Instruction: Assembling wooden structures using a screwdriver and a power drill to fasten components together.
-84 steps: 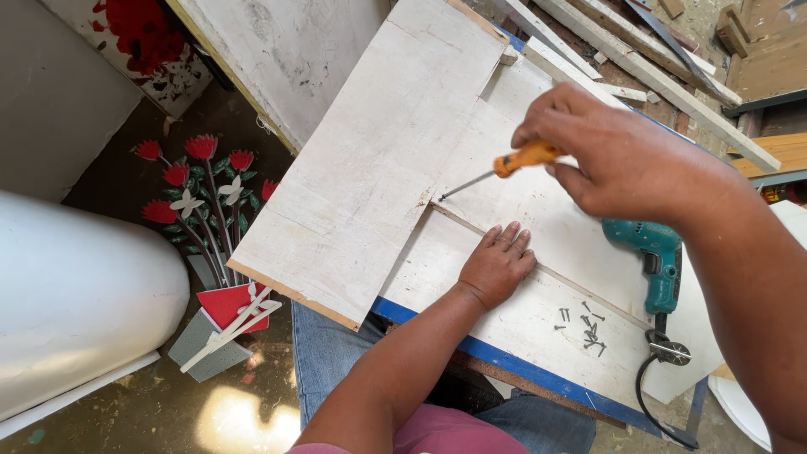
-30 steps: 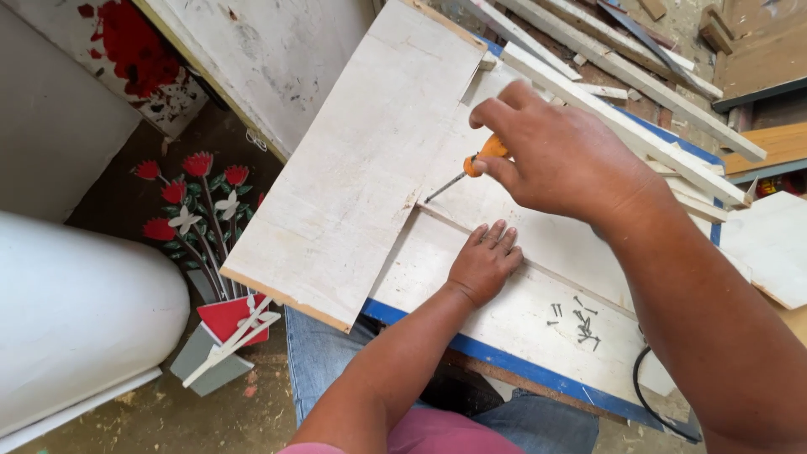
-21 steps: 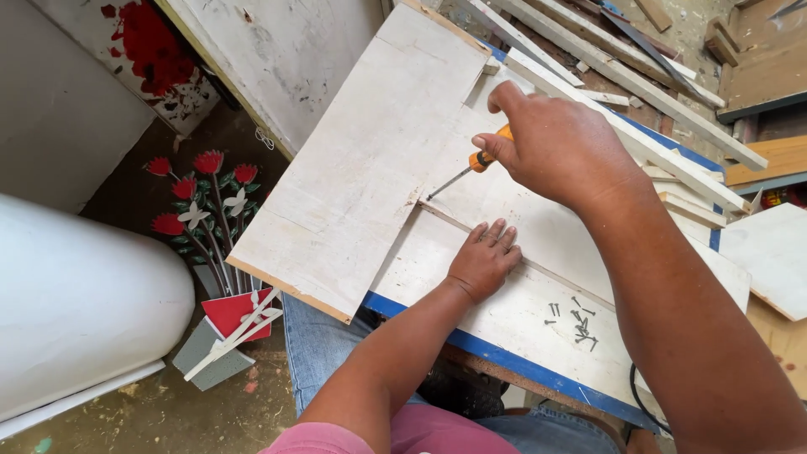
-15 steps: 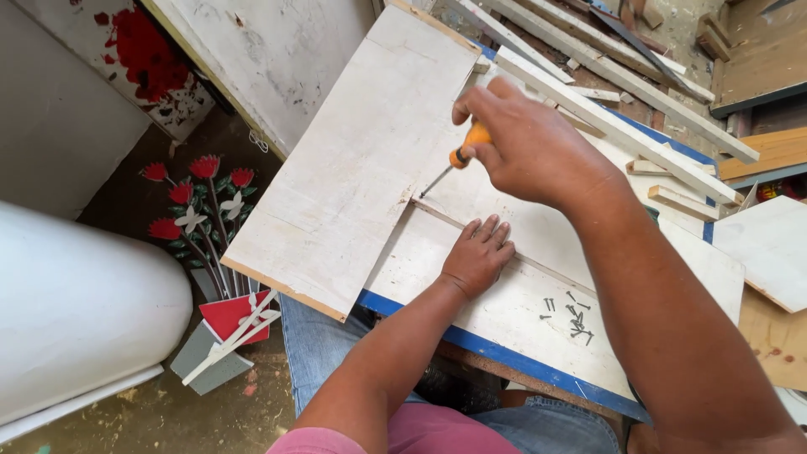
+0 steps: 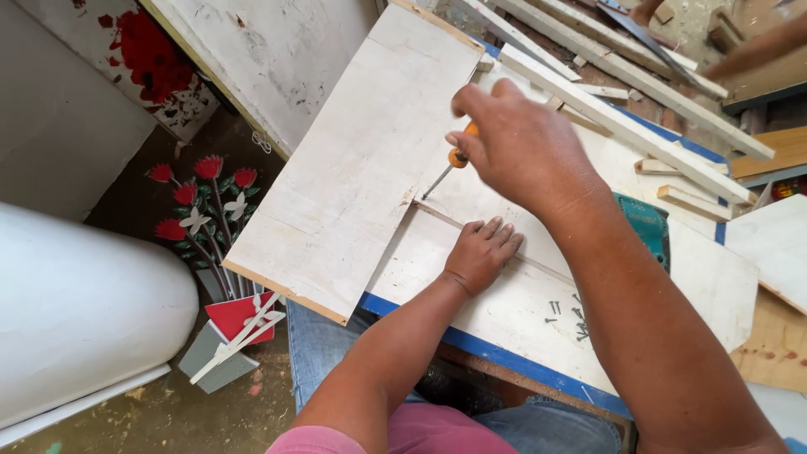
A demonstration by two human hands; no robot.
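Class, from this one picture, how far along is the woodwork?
Done: pale wooden board laid against thin wooden strip. In hand: right hand works orange-handled screwdriver at the joint; left hand presses flat. Left: loose dark screws remain unused.

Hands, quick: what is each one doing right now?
Left hand: open, pressed flat on the white board.
Right hand: closed around an orange-handled screwdriver.

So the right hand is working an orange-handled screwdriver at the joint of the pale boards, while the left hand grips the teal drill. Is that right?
Not quite. The head view shows the left hand lying flat on the pale board, holding nothing. The teal drill lies on the board apart from it, partly hidden behind the right forearm. The rest holds: the right hand works the orange-handled screwdriver at the joint.
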